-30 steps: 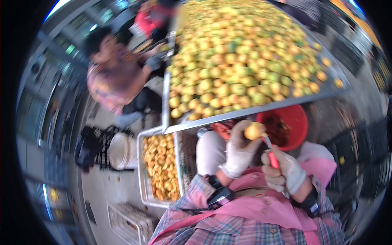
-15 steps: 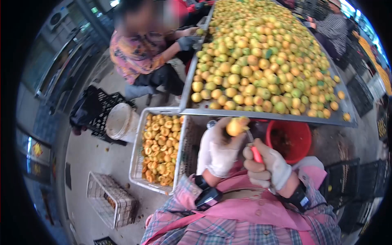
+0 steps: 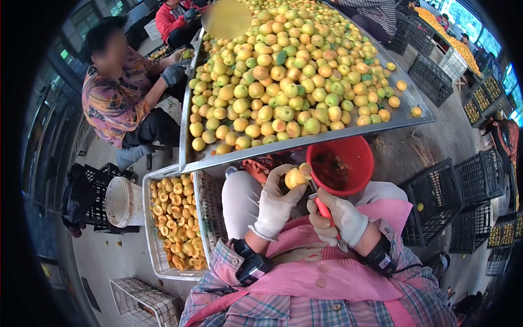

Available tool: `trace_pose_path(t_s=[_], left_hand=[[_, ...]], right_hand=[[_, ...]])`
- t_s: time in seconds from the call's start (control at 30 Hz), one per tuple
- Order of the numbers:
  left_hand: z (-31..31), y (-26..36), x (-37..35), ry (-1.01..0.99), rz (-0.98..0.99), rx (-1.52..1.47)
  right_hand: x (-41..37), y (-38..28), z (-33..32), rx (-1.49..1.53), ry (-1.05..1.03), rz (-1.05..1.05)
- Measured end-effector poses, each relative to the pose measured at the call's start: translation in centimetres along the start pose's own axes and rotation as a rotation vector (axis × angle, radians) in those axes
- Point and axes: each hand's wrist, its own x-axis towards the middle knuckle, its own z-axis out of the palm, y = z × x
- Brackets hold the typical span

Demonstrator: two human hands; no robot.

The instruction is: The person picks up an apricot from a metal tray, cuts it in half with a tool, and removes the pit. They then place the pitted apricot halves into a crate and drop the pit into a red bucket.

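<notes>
My left hand (image 3: 278, 204), in a pale work glove, holds a yellow apricot (image 3: 297, 177) between thumb and fingers; a torn piece of flesh sticks up at its top. In my gloved right hand (image 3: 339, 218) is a red-handled tool (image 3: 325, 210), its slim metal end pointing up at the apricot's lower right side. Both hands are above my lap, close to the front edge of a metal table (image 3: 305, 138) heaped with whole apricots (image 3: 283, 82). Just beyond my right hand stands a red bucket (image 3: 364, 173) with dark scraps inside.
To my left, a white crate (image 3: 163, 272) holds halved apricots (image 3: 177, 220). A lidded white bucket (image 3: 121, 201) and another crate (image 3: 144, 302) stand farther left. Black crates (image 3: 436, 191) are stacked at right. A person (image 3: 122, 98) sits at the table's left side.
My view has swung to the right, so the table, crate and the other person appear farther left. The apricot and tool stay in my hands, the metal end still at the fruit.
</notes>
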Motion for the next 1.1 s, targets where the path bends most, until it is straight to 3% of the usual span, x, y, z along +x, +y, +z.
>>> trace_pose_path(t_s=[0.07, 0.2, 0.27, 0.43, 0.57, 0.67, 0.73, 0.8, 0.87, 1.0, 1.1], left_hand=[[0.1, -0.1, 0.0, -0.075, -0.146, -0.049], [1.2, -0.7, -0.2, -0.112, -0.124, -0.069], [1.5, -0.3, -0.1, -0.221, -0.254, -0.173], [1.8, -0.8, -0.3, -0.292, -0.262, -0.117], [2.1, -0.2, -0.4, -0.339, -0.364, -0.285], [2.2, -0.2, -0.3, -0.379, -0.332, -0.289], [1.8, -0.1, -0.1, -0.348, -0.321, -0.043], [2.1, -1.0, 0.2, -0.377, -0.123, -0.034], [1.5, -1.9, 0.1, -0.297, -0.071, 0.139], [1.0, -2.1, -0.2, -0.239, -0.096, 0.072], [0.9, -2.5, -0.2, -0.246, -0.14, 0.094]], right_hand=[[-0.5, 0.2, -0.5, -0.048, 0.048, -0.024], [-1.0, 0.5, -1.6, -0.196, 0.168, -0.083], [-1.2, 0.4, -2.4, -0.259, 0.185, -0.092], [-2.1, 0.3, -3.4, -0.341, 0.233, -0.127], [-2.1, 0.3, -3.3, -0.362, 0.329, -0.146], [-1.5, 0.2, -3.4, -0.478, 0.369, -0.185], [-1.3, 0.5, -3.9, -0.496, 0.393, -0.184], [-0.5, 0.5, -4.3, -0.482, 0.455, -0.213], [0.3, 0.5, -5.1, -0.472, 0.502, -0.252], [1.1, 0.0, -3.5, -0.685, 0.466, -0.251], [1.7, 0.1, -4.4, -0.542, 0.551, -0.152]])
